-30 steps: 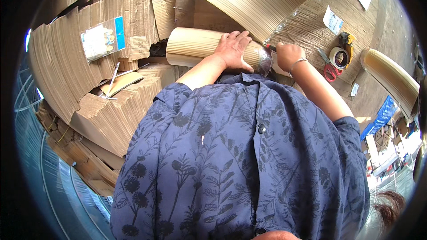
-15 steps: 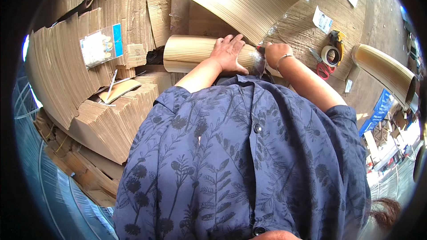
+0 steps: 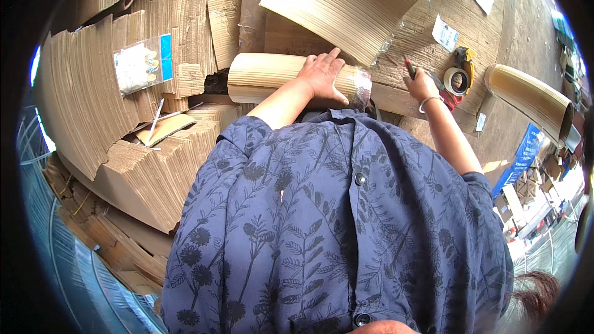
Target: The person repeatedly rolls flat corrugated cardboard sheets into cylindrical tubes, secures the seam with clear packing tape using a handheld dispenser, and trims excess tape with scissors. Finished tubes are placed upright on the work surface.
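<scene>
A rolled tube of corrugated cardboard (image 3: 263, 77) lies crosswise in front of me, with shiny clear tape (image 3: 362, 86) around its right end. My left hand (image 3: 322, 77) rests on the tube, fingers spread and thumb apart. Off to the right of the tube, my right hand (image 3: 423, 85) is closed around a slim dark tool with a red end (image 3: 409, 68); its exact kind is unclear. Just beyond that hand are a tape roll in a yellow-and-black dispenser (image 3: 458, 80) and red-handled scissors (image 3: 448, 101), partly hidden.
A ridged cardboard sheet (image 3: 346, 9) lies beyond the tube on the wooden table (image 3: 396, 100). Another curved cardboard piece (image 3: 529, 100) sits at the right. Stacked cardboard (image 3: 93, 99) fills the left, with a clear packet (image 3: 142, 65) on it. A small label (image 3: 445, 33) lies near the dispenser.
My right hand has moved right, away from the tube's taped end, taking the slim tool with it. My left hand stays on the tube.
</scene>
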Demonstrator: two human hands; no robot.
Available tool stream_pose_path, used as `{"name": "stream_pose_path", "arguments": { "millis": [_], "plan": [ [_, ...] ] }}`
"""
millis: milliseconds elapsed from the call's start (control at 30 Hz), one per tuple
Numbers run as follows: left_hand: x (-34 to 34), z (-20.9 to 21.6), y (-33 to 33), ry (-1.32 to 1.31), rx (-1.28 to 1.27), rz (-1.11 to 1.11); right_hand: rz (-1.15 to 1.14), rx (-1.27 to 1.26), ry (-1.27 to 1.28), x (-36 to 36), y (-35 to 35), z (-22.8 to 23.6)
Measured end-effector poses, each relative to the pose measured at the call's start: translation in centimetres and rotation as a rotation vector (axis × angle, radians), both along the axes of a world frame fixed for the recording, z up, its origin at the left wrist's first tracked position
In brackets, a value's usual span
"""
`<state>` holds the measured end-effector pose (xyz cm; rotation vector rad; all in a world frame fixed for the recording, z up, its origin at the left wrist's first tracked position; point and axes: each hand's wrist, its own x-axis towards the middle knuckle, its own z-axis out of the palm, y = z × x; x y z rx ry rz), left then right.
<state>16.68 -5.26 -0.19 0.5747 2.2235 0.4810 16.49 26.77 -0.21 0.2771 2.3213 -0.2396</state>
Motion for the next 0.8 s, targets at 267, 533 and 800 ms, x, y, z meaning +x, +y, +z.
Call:
{"name": "stream_pose_path", "arguments": {
  "millis": [267,533,800],
  "plan": [
    [1.0,0.0,-0.5,0.098,0.133,0.029,-1.077,-0.681,-0.267,-0.9,-7.5,-4.8],
    [-0.4,-0.6,-0.6,0.129,0.219,-0.029,-1.126,-1.003,0.304,-9.0,-10.5,0.7],
    [0.3,0.5,-1.0,0.351,0.040,0.103,0.109,-0.430,0.542,-6.1,-10.1,-0.1]
  ]
}}
